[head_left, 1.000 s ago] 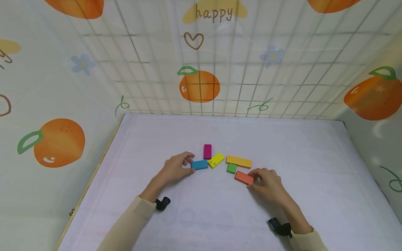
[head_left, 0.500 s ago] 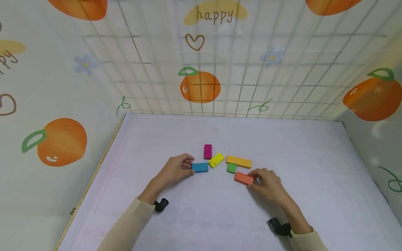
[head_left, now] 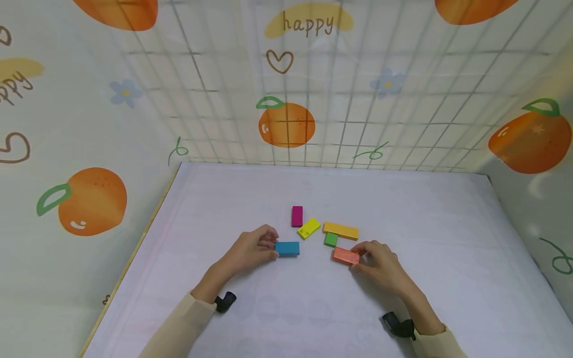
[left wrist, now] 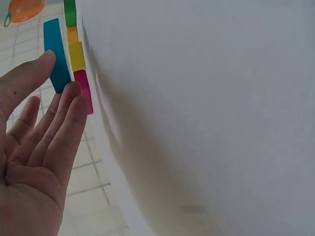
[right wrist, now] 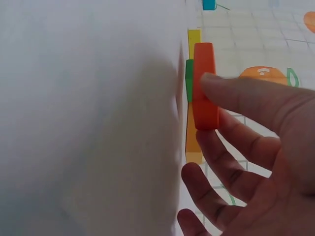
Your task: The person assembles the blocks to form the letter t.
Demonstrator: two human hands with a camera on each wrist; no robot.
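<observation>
My left hand pinches a blue block by its left end, thumb in front and fingers behind. On the other side, my right hand grips an orange-red block at its right end. The wrist views show the blue block and the orange-red block between thumb and fingers. Behind them lie a magenta block, a slanted yellow block, a long amber block and a small green block set against the amber one's front.
A white cloth covers the table, with a yellowish strip along its left edge. Printed curtains with oranges hang at the back and sides, a wire grid showing through the back one. Each wrist carries a small black camera.
My left hand has drawn the blue block toward the person, away from the yellow and magenta blocks. My right hand has shifted the orange-red block slightly left and nearer.
</observation>
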